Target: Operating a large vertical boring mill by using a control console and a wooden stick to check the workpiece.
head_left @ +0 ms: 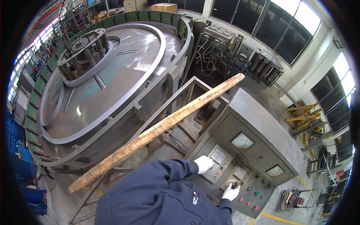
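Observation:
Both my hands wear white gloves and are at the sloped front of a grey metal control cabinet (248, 123). My right hand (229, 192) is closed round a black knob (234, 184), just below a square gauge (239, 173). Up and to the left, my left hand (204, 164) rests on the panel beside another square gauge (219, 155). Its fingers look curled, and whatever they hold is hidden beneath the glove. Red and green push buttons (257, 193) sit to the right of my right hand.
A large round machine table (112, 88) with a raised metal ring fills the left. One long wooden beam (157, 131) lies slanting across a metal frame (174, 100) between machine and cabinet. Cables (206, 62) hang from equipment behind. Yellow steel stands (303, 116) are at the right.

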### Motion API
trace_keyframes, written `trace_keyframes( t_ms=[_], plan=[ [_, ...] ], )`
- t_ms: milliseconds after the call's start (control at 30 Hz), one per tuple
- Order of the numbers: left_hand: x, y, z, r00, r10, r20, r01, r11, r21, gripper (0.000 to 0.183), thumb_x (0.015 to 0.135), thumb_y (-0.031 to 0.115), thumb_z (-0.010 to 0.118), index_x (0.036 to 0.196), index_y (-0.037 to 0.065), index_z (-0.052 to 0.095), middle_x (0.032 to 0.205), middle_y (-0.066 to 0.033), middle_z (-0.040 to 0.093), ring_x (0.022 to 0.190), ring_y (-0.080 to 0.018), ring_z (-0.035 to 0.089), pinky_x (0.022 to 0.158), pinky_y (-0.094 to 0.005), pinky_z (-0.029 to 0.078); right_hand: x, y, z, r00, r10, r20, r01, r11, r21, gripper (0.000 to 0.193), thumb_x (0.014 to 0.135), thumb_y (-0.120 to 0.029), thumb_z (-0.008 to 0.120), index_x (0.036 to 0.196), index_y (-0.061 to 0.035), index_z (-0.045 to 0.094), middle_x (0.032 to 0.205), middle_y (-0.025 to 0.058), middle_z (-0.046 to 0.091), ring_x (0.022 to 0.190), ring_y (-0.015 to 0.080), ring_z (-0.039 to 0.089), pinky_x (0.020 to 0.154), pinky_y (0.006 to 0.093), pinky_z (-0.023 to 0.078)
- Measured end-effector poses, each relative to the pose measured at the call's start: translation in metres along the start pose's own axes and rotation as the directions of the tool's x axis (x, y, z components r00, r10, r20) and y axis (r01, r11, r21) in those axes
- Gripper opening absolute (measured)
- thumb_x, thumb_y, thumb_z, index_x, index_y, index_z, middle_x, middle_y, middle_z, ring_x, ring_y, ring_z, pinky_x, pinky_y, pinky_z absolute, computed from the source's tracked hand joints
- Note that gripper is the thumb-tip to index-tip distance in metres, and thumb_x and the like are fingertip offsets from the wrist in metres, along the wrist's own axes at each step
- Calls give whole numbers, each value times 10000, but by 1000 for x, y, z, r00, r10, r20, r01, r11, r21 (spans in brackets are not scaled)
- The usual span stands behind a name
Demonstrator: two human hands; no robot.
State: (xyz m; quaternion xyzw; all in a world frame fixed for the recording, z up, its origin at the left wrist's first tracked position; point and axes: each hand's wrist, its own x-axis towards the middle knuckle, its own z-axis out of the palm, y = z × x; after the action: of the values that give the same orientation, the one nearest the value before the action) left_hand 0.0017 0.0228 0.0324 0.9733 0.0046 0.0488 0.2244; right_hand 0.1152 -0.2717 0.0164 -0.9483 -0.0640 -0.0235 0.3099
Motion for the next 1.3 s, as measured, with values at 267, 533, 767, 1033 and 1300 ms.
trace_keyframes(
  t_ms=[267,533,767,1033,1300],
  plan=[
    [0,-2,4,1000,3,-6,-3,1000,6,133,953,218,687,985,94,719,896,-123,717,871,-341,729,761,-485,563,-3,-9,-3,1000,-9,-12,10,999,49,343,955,-130,802,1252,16,715,1194,185,777,1091,325,750,997,414,573],
    [1,-2,7,1000,14,-24,-14,1000,18,151,927,227,722,999,94,719,905,-117,721,881,-335,731,766,-482,567,-1,-3,-1,1000,26,2,-26,998,50,359,958,-124,806,1272,19,709,1205,192,776,1105,323,748,1015,414,568],
    [0,-4,10,1000,17,-24,-16,1000,18,175,927,240,733,1020,92,715,920,-120,723,876,-340,726,772,-483,567,1,2,2,999,38,16,-39,998,52,377,952,-153,812,1270,28,718,1223,199,771,1131,335,739,1023,419,562],
    [0,3,-7,1000,6,12,-6,1000,-3,153,948,195,687,1011,67,745,953,-154,739,895,-349,752,783,-479,578,1,5,2,999,40,13,-40,999,36,375,961,-180,798,1262,31,726,1220,204,768,1130,353,732,1022,430,559],
    [1,-3,5,1000,18,-5,-18,1000,8,159,956,231,700,1020,86,716,922,-127,720,875,-348,723,769,-488,563,3,12,7,999,38,14,-39,998,44,368,966,-175,796,1268,22,726,1225,195,770,1130,348,732,1022,429,559]
  ],
)
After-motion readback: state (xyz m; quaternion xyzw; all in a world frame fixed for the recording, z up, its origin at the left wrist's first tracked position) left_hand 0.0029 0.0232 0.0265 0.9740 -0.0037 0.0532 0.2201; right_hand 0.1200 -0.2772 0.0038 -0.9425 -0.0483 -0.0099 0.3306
